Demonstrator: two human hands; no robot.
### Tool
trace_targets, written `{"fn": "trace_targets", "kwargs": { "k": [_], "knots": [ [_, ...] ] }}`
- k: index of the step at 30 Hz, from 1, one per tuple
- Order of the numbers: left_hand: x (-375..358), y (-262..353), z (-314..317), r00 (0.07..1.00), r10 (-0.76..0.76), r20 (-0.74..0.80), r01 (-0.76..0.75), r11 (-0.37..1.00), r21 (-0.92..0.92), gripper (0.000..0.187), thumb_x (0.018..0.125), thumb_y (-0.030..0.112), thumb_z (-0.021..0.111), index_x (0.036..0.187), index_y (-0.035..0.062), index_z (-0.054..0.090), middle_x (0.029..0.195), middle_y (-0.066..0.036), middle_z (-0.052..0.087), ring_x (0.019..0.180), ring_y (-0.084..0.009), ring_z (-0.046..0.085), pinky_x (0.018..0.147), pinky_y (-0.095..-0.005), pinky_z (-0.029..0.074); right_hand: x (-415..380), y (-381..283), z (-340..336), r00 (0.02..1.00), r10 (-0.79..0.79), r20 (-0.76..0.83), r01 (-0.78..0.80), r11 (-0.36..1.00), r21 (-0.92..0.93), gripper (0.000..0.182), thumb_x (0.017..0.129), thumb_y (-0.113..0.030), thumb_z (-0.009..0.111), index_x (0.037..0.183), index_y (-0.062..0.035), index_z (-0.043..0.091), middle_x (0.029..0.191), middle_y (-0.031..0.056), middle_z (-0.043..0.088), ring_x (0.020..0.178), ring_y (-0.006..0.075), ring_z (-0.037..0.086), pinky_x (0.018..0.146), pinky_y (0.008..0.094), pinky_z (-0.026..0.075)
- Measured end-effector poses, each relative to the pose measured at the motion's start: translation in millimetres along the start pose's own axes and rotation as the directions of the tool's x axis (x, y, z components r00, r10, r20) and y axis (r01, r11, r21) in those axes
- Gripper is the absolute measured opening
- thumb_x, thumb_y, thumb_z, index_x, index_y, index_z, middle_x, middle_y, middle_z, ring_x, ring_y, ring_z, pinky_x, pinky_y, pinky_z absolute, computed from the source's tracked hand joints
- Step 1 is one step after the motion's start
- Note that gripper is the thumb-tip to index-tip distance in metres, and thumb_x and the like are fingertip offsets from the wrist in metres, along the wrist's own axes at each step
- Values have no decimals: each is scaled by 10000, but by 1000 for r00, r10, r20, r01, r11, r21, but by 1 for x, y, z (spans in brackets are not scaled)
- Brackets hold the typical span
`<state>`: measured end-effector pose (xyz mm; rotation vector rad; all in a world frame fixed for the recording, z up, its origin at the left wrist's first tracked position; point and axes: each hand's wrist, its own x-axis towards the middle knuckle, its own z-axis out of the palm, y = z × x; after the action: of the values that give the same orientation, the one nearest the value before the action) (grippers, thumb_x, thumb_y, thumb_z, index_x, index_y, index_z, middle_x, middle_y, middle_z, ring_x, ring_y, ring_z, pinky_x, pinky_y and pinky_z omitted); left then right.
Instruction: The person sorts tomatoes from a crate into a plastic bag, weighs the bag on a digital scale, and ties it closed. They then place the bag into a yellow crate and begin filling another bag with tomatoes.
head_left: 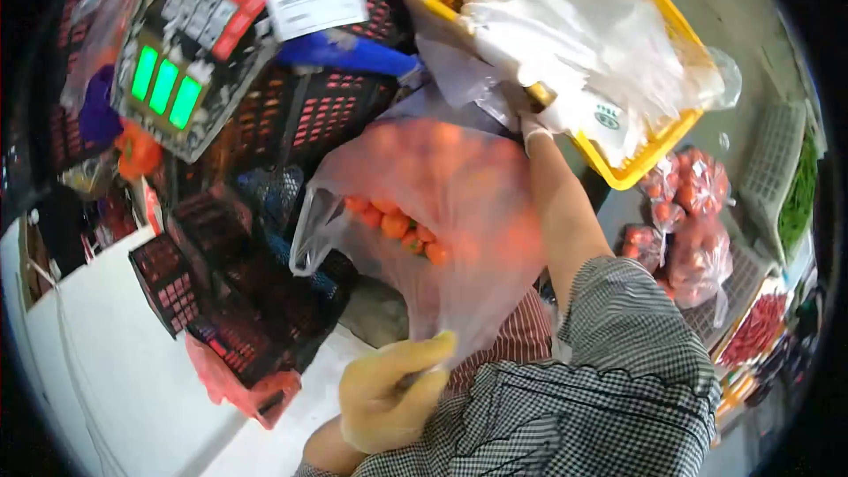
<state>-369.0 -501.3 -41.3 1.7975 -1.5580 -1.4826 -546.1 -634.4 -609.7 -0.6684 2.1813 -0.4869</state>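
At bottom centre, the gloved left hand pinches an edge of a translucent bag; the bag, with orange-red produce inside (small, rounded), fills the middle. Upper right of centre, beside a yellow basket, the right hand's grip is hidden.

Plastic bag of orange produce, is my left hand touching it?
Touching: the head view shows your gloved left hand pinching the plastic bag at its lower edge, the film pulled taut toward the fingertips.
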Motion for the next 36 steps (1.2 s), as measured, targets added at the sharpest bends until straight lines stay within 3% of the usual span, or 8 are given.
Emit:
{"fn": "trace_targets", "kwargs": {
  "k": [5,8,10,14,18,22,28,36],
  "knots": [
    [17,1,14,978,199,64,-191,975,-112,247,786,-43,631,1033,-39,642,833,-90,676,550,-46,508,493,-203,392,-1,28,-23,991,-17,131,-50,867,495,376,788,-345,658,1074,-139,526,946,73,494,826,237,467,717,350,372],
    [22,-1,10,964,256,74,-240,955,-173,259,796,-29,642,1054,-41,632,807,-86,667,555,-51,511,495,-209,393,-47,-8,-74,991,97,88,-130,745,654,240,782,-374,683,787,-173,552,549,16,477,423,183,429,397,323,336],
    [24,-9,13,945,322,51,-306,931,-199,255,818,0,646,1071,-33,624,770,-75,647,569,-56,524,508,-217,408,-69,-27,-111,860,293,419,-504,618,604,229,820,-370,665,844,-171,556,577,19,485,440,188,446,408,310,357],
    [31,-10,13,943,311,116,-268,921,-284,234,842,22,624,1070,-29,616,797,-70,640,613,-63,533,550,-223,429,-129,-48,-196,773,80,629,-525,637,564,307,789,-415,720,946,-200,567,755,6,512,640,149,484,542,346,446],
    [40,-20,11,899,395,189,-312,881,-355,203,858,36,594,1048,-37,600,795,-61,621,650,-84,541,590,-240,446,-203,-68,-254,916,275,291,-398,715,576,335,814,-397,703,956,-120,579,694,-6,523,496,149,463,441,281,387],
    [41,-34,13,838,508,200,-436,843,-316,299,799,73,611,1065,-60,572,803,-158,617,651,-210,596,612,-321,476,-273,-141,-297,990,-13,-141,98,781,617,346,805,-337,697,1011,-78,595,789,-8,577,624,90,530,518,225,430],
    [38,-38,5,827,461,322,-346,869,-355,373,781,82,611,1110,-81,549,778,-160,624,650,-240,606,618,-338,482,-298,-235,-313,968,-114,223,-160,402,902,279,841,-311,564,1028,-105,567,986,96,636,874,325,634,713,450,517],
    [36,-27,10,834,352,424,-220,918,-331,391,784,78,617,1139,-68,545,788,-110,629,691,-172,603,622,-317,477,-319,-251,-260,719,-316,620,31,904,425,231,847,-195,598,989,-17,638,904,107,647,823,225,624,702,341,535]
  ]
}}
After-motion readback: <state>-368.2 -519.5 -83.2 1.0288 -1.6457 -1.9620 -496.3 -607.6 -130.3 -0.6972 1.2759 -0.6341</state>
